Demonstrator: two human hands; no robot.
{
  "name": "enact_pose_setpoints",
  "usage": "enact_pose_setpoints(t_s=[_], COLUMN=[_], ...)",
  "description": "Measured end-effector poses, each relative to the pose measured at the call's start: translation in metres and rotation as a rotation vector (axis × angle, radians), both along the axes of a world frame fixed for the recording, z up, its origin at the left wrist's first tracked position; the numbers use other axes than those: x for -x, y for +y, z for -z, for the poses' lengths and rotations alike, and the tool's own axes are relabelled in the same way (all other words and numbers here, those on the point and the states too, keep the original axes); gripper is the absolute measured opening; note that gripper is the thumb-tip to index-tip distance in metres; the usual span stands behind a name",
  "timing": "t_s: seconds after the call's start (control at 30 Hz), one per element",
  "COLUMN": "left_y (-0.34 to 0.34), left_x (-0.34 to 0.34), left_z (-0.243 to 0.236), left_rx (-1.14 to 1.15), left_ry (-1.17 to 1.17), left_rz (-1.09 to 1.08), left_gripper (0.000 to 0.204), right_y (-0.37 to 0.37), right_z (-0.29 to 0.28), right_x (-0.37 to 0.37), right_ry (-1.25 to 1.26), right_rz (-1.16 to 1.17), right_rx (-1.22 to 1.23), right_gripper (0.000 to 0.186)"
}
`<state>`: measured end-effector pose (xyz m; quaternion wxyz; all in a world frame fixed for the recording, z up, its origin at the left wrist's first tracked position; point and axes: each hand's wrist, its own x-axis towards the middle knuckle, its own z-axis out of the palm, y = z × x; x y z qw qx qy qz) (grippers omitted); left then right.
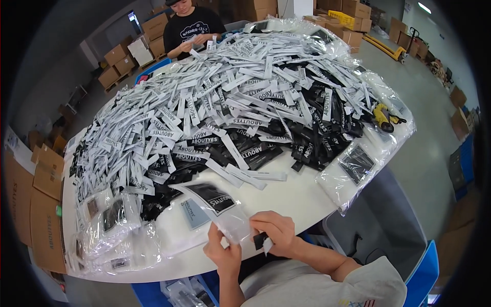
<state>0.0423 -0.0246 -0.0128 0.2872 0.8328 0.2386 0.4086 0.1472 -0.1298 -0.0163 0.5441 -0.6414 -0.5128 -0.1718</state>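
My left hand (222,248) pinches the lower left edge of a clear plastic bag with a black printed panel (208,197), raised over the near table edge. My right hand (276,233) has its fingers closed at the bag's lower right, holding a small black piece with a white strip (261,241); how it grips the bag is unclear. Under the bag a pale blue-grey card or bag (194,215) lies on the white table (299,207). Beyond spreads a heap of white printed strips (235,97) over black ones (317,140).
A co-worker (186,25) handles strips at the far side. Stacks of clear bags lie left (115,215) and right (353,169). A grey bin (378,220) and blue bins (419,266) stand below the table. Cartons (46,215), a yellow pallet jack (391,48) and a yellow-and-black tool (383,115) are around.
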Motion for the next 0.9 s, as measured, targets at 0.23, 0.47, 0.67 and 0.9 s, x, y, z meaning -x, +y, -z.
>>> enact_pose_setpoints(t_s=[0.23,0.47,0.67,0.9], left_y=[-0.023,0.02,0.024,-0.005], left_x=[0.053,0.06,0.1,0.095], left_z=[-0.075,-0.039,0.02,-0.068], left_rx=[-0.05,0.743,1.4,0.206], left_ry=[0.185,-0.423,-0.312,0.111], left_rz=[0.354,0.097,0.156,0.283], left_gripper=[0.048,0.073,0.019,0.048], right_y=[-0.038,-0.051,-0.035,-0.032], right_z=[-0.028,-0.025,-0.02,-0.009], right_x=[-0.011,-0.027,-0.03,-0.034], right_ry=[0.245,0.969,1.174,1.216], right_rz=[-0.377,-0.306,-0.392,-0.411], right_rx=[0.26,0.146,0.48,0.47], right_gripper=[0.033,0.025,0.024,0.029])
